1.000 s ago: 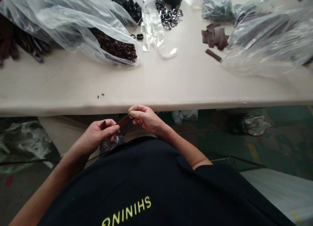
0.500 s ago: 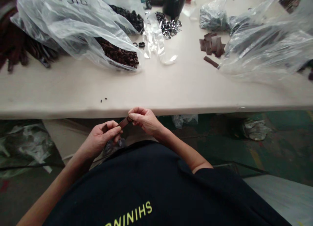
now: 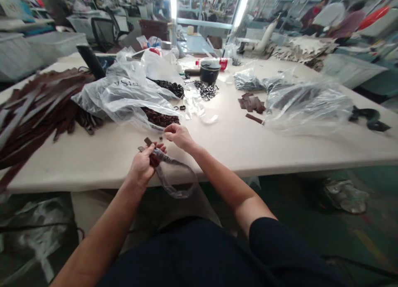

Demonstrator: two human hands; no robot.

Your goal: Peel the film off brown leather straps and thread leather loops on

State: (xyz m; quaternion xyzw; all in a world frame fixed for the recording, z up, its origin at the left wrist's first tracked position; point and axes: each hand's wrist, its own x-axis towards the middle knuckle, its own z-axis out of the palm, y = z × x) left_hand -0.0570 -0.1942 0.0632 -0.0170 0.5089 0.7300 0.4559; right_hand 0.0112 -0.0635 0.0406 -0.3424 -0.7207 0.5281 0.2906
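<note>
My left hand [image 3: 145, 160] is closed around a brown leather strap [image 3: 149, 142], two ends of which stick up past the thumb. The rest of the strap, wrapped in clear plastic [image 3: 177, 194], hangs in a loop over the table's front edge. Just in front of the pile of small brown loops [image 3: 161, 117] in a plastic bag, my right hand [image 3: 178, 136] has its fingers curled in a pinch; whatever they hold is too small to make out. A small brown piece [image 3: 161, 138] shows between the two hands.
A heap of brown straps [image 3: 46, 100] lies at the left. Metal buckles [image 3: 207, 90] lie near a dark pot [image 3: 209, 71]. Brown leather pieces [image 3: 251, 102] and a large clear bag [image 3: 307, 104] are on the right. People are visible farther back.
The view has tilted up. My hands have moved forward over the table and apart; the right has let go of the strap and is at the brown loops. The strap's plastic-wrapped loop now shows.
</note>
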